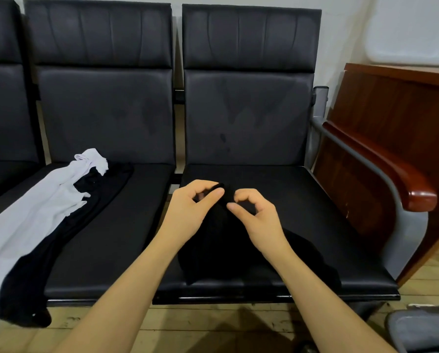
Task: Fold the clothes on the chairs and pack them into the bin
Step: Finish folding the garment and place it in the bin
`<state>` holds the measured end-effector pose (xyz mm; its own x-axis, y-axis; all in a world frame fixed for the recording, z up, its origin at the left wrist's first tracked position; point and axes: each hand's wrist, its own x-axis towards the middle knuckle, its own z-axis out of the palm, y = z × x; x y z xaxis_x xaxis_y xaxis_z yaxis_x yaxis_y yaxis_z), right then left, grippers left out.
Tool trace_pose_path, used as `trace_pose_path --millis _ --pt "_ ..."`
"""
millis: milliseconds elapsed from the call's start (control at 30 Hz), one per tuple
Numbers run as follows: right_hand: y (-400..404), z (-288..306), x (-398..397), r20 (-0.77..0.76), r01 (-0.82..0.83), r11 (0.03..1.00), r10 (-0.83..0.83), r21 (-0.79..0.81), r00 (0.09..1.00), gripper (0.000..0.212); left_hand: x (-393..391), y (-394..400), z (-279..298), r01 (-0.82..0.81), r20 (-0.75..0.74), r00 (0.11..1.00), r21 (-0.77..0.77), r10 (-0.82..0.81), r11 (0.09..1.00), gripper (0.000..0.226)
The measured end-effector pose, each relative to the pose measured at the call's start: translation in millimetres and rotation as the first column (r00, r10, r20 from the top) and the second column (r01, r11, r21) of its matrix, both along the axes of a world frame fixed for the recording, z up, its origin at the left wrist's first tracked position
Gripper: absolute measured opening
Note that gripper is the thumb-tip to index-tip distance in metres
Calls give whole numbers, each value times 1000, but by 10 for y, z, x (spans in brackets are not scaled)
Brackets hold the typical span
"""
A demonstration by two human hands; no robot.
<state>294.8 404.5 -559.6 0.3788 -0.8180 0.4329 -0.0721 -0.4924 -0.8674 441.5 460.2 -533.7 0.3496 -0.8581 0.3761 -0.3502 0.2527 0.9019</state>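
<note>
The left hand (187, 207) and right hand (256, 217) sit close together, both pinching the top edge of a black garment (223, 245) on the right chair (302, 225). A white garment (34, 212) and another black one (68, 225) drape over the middle chair (126, 225). A grey bin (422, 329) stands on the floor at lower right.

Waiting room or lobby, row of linked black padded chairs (243, 118); wooden floor (213, 327), plain wall (340, 29)
</note>
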Motion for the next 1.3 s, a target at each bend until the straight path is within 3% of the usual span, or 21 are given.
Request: trace_pose_path --millis 100,300,533,633,700,800,933,1100,1200,1300 --pt "-38 125 -86 119 -42 995 32 87 992 12 49 -10 -10 -21 37 999 38 19 999 10" --pt "-110 307 -271 103 -32 996 23 86 994 13 -48 -19 37 97 31 995 88 -100 991 12" --pt "-202 157 -344 -85 146 989 -143 33 986 19 -112 -37 21 31 58 998 -5 -30 1000 10" --pt "-85 92 -253 -43 251 967 -253 -46 967 9 -134 -71 -15 -49 87 995 -39 52 998 9" --pt "10 95 -196 -7 226 974 -226 -26 974 25 -143 -86 -5 -75 98 992 -57 80 996 11" --pt "115 65 -73 -111 216 975 -220 -44 969 43 -178 -95 30 -73 139 987 -55 80 996 11" --pt "97 12 30 -45 329 943 -332 -51 942 38 -169 -96 41 -75 162 983 -71 86 995 13" --pt "29 23 1 -56 291 955 -294 -50 954 32 -123 -84 24 -106 202 972 -82 121 991 13" --pt "-45 -48 -52 -158 227 974 -228 -23 961 35 -67 -100 13 -166 135 975 -78 175 983 11" --pt "-86 -72 -128 -149 154 986 -143 65 978 30 -9 -105 -4 -206 85 974 -48 210 977 9"
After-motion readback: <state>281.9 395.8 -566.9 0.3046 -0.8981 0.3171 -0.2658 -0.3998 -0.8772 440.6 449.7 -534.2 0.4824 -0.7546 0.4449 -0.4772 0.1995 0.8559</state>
